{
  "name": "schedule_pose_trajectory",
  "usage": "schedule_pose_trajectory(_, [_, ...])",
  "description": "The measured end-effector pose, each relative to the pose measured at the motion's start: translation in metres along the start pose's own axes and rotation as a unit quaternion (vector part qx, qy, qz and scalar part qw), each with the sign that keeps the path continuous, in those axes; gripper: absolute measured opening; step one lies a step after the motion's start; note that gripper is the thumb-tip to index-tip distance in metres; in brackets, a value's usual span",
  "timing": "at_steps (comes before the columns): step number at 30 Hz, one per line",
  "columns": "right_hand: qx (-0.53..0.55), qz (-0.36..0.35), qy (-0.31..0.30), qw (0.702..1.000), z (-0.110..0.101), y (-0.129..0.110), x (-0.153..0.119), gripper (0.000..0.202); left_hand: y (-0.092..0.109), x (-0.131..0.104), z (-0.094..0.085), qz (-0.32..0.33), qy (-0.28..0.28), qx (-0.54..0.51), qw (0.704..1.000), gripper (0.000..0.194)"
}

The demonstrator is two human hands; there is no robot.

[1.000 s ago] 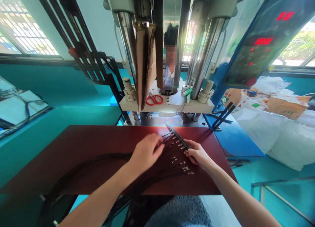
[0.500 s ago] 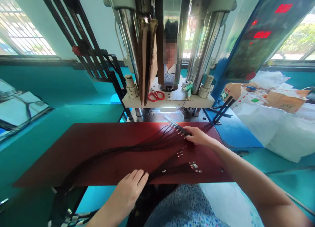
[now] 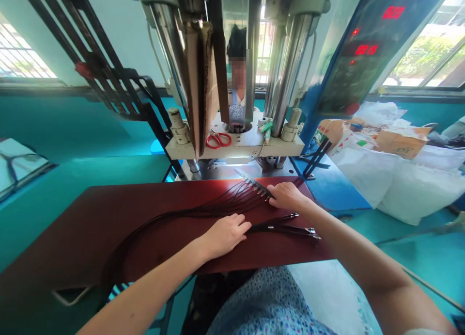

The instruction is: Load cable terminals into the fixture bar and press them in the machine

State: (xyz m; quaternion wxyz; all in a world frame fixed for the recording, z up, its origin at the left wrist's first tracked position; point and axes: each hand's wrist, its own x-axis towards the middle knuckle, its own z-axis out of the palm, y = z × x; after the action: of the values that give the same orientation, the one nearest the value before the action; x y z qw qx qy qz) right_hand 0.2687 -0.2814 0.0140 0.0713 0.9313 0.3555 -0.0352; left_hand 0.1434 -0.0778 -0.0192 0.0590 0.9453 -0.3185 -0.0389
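Observation:
My left hand (image 3: 227, 234) is closed round a bundle of black cables (image 3: 278, 227), whose metal-tipped ends stick out to its right over the dark red board (image 3: 109, 214). Farther back, my right hand (image 3: 286, 195) grips the near end of a slim metal strip (image 3: 249, 177). Several black wires with metal ends lie along this strip, fanned side by side. From there a second run of black cables (image 3: 163, 215) curves left across the board and down over its front edge. My left palm and thumb are hidden.
Behind the board stands a press with steel columns (image 3: 286, 73) and a pale plate (image 3: 236, 152) bearing red-handled scissors (image 3: 218, 140). A control panel (image 3: 352, 58) hangs at the right, above white bags (image 3: 407, 184). A person (image 3: 238, 102) shows behind the press.
My left hand has moved right and away from me with its cable bundle, so the tips lie farther right. My right hand keeps its hold on the strip. The view has shifted slightly.

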Motion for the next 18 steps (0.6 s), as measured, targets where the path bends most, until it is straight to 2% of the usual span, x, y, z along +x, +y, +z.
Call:
schedule_pose_trajectory(3, [0.021,0.009,0.036,0.999,-0.001,0.006,-0.021,0.025,-0.001,0.001,0.004,-0.046,0.007,-0.104,0.993,0.025])
schedule_pose_trajectory(5, [0.076,0.004,0.067,0.995,0.003,0.008,-0.041,0.022,-0.003,-0.001,0.005,-0.076,0.007,-0.166,0.983,0.027])
schedule_pose_trajectory(8, [0.156,-0.035,0.065,0.985,0.013,0.009,-0.071,0.019,-0.005,-0.005,0.006,-0.091,0.021,-0.214,0.972,0.03])
schedule_pose_trajectory(10, [0.158,-0.048,0.052,0.985,0.021,0.009,-0.084,0.028,-0.006,-0.007,0.009,-0.089,0.048,-0.234,0.967,0.031])
schedule_pose_trajectory(12, [0.161,-0.05,0.041,0.985,0.024,0.012,-0.09,0.034,-0.005,-0.008,0.012,-0.092,0.079,-0.25,0.96,0.031])
schedule_pose_trajectory(14, [0.198,-0.067,0.011,0.978,0.022,0.018,-0.088,0.025,-0.005,-0.009,0.014,-0.097,0.103,-0.259,0.956,0.031])
schedule_pose_trajectory(16, [0.238,-0.098,-0.002,0.966,0.013,0.024,-0.082,0.02,-0.004,-0.01,0.013,-0.094,0.124,-0.257,0.954,0.029])
schedule_pose_trajectory(18, [0.246,-0.11,0.015,0.963,-0.004,0.028,-0.075,0.024,-0.003,-0.011,0.01,-0.085,0.16,-0.254,0.95,0.024])
